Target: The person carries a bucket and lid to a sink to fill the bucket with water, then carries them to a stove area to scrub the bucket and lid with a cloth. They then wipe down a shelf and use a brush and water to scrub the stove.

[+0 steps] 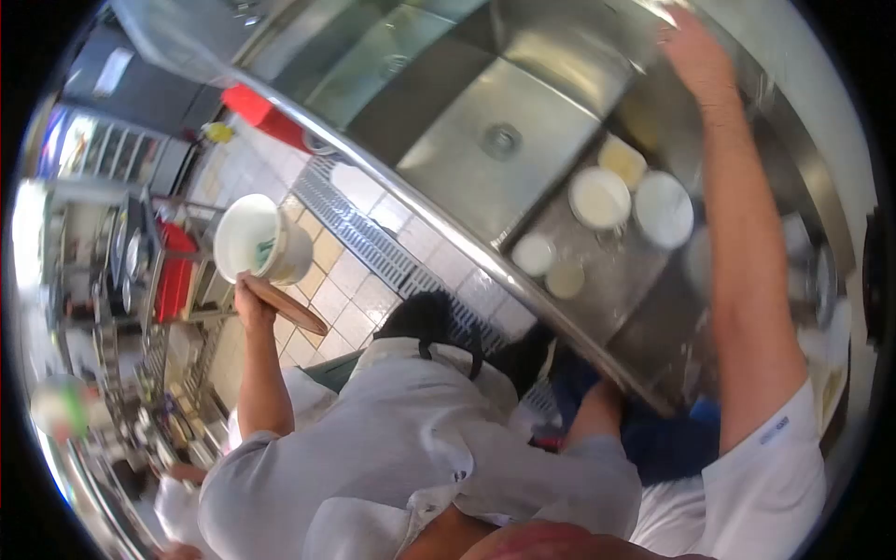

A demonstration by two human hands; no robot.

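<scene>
My left hand (253,302) is closed at the lower rim of a white plastic bucket (287,254), held out over the tiled floor. A flat brown oval piece (297,310), seen nearly edge-on, is in the same grip. Something green (265,252) lies inside the bucket. My right forearm (597,411) reaches under the front edge of the steel sink (523,271), where the hand is hidden. Several pale round containers, including a white bowl (664,210) and a white tub (599,198), stand on the sink's right side.
A co-worker's arm (747,271) stretches over the sink from the right, its hand (695,56) at the far edge. A floor grate (359,229) runs along the sink. A red container (266,116) stands near the sink's left end. Metal shelving (154,271) is at far left.
</scene>
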